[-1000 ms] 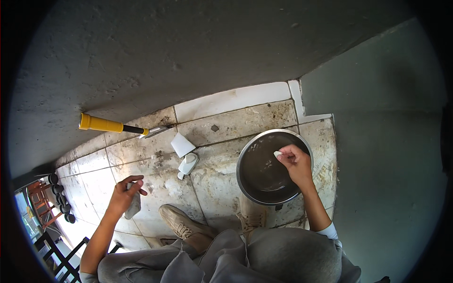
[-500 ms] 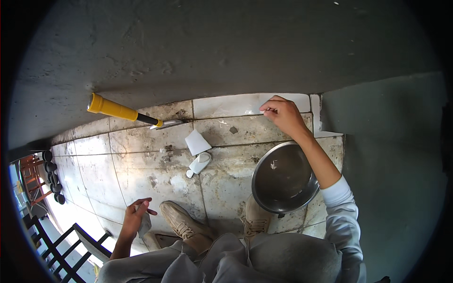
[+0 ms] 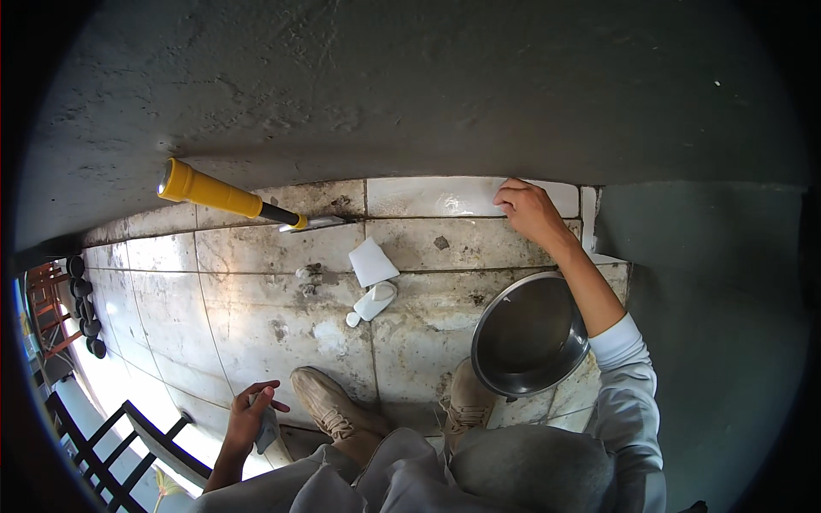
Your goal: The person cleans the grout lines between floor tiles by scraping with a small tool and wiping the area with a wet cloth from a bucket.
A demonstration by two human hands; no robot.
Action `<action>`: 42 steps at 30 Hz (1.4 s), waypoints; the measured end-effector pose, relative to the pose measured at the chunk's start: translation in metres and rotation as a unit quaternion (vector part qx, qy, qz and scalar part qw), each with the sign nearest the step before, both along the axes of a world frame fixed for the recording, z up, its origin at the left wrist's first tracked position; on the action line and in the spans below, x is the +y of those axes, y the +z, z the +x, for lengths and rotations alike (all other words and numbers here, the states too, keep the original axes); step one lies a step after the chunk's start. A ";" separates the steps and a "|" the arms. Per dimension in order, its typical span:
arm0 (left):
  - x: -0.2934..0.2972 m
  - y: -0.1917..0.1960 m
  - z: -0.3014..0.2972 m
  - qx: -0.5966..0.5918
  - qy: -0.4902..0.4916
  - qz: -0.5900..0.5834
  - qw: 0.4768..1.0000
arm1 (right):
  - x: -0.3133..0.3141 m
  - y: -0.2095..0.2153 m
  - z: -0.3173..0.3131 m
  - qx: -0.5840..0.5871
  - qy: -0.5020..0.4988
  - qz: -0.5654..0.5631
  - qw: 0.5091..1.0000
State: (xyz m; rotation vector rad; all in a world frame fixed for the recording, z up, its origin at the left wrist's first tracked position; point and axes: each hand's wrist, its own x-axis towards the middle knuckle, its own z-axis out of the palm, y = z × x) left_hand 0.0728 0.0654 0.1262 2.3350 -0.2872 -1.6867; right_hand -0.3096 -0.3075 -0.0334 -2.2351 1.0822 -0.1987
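Fingertips of the right hand (image 3: 523,208) now press on the white skirting tile (image 3: 445,197) at the wall's foot — up from the steel bowl (image 3: 530,335) a second ago. Left hand (image 3: 253,416) loosely clasps a small grey piece, low beside the shoe (image 3: 329,407).

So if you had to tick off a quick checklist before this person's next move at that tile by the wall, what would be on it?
1. Right hand on the white tile at the foot of the wall: ok, fingers rest on its right end.
2. Left hand free: not ok, it holds a small grey object.
3. Metal bowl within reach: ok, it sits just under the right forearm.
4. Anything in the bowl: cannot tell, the inside looks dark.
5. Yellow-handled tool out of the way: ok, it lies along the wall, left of the tile, apart from both hands.
6. White bottle upright: not ok, it lies on its side.
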 end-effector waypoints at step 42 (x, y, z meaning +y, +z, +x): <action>-0.038 -0.005 -0.012 0.018 -0.073 -0.009 0.997 | 0.009 -0.015 0.091 0.006 0.178 -0.039 0.983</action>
